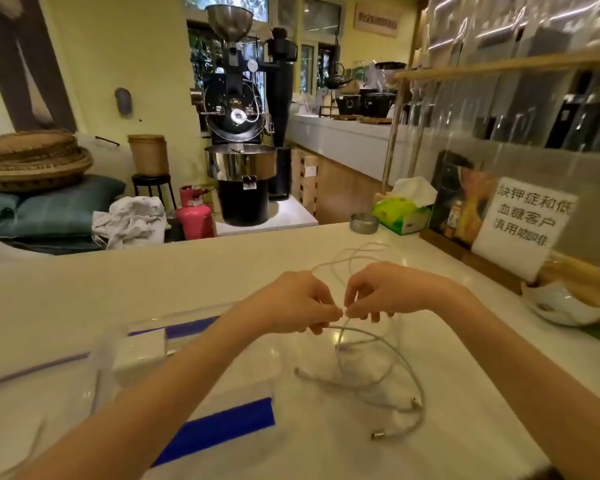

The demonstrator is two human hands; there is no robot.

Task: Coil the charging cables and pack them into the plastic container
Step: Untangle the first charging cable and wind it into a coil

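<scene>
Pinching one thin white cable (378,341), both hands' grips (343,311) hold it, loosely looped.

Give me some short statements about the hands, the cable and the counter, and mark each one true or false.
1. Both hands pinch the white cable between their fingers. True: left hand, right hand.
2. The cable is already coiled inside the plastic container. False: it hangs loose over the counter.
3. A green tissue box stands at the far edge of the counter. True.
4. The cable is black. False: it is white.
</scene>
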